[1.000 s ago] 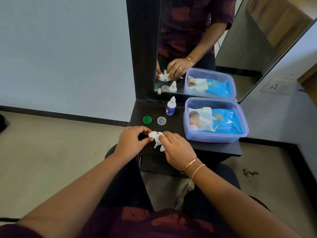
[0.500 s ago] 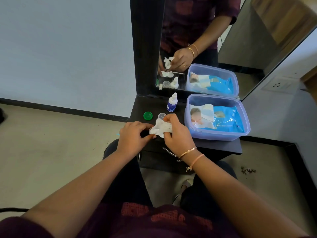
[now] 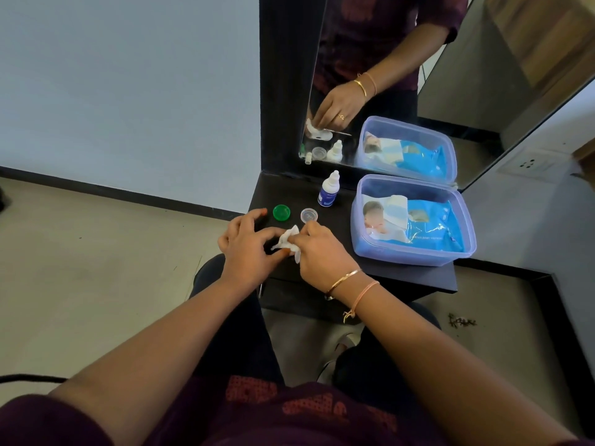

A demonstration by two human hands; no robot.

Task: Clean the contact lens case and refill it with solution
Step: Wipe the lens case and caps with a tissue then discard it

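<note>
Plainly the cleaning step is in hand and the refill has not begun. The person sits at a small dark table [image 3: 402,278] in front of a mirror [image 3: 370,43], with both hands meeting at its near edge. The right hand [image 3: 322,255] has its fingers bunched round a crumpled white wipe [image 3: 288,240] and presses it down. The left hand [image 3: 248,249] is curled in from the other side, thumb and forefinger pinching the low edge of that white bundle. I take it to be steadying the contact lens case there. The case itself is hidden under the wipe and fingers. Only the mirror shows a pale flat piece beneath the hand.

Both caps are off and lie on the table just beyond the hands. The green cap [image 3: 281,212] sits to the left and the clear cap [image 3: 309,215] beside it, apart from each other. The solution bottle [image 3: 328,191] stands upright behind the clear cap with its cap on. To the right, a clear plastic box [image 3: 463,252] holds a blue pack of wipes.

By my judgement the wells are being wiped dry. Next the right hand would need to let the wipe go and reach past the caps for the bottle. The left would have to keep the case flat and level. The bottle must be opened and each well filled without flooding, then each cap screwed back on.
</note>
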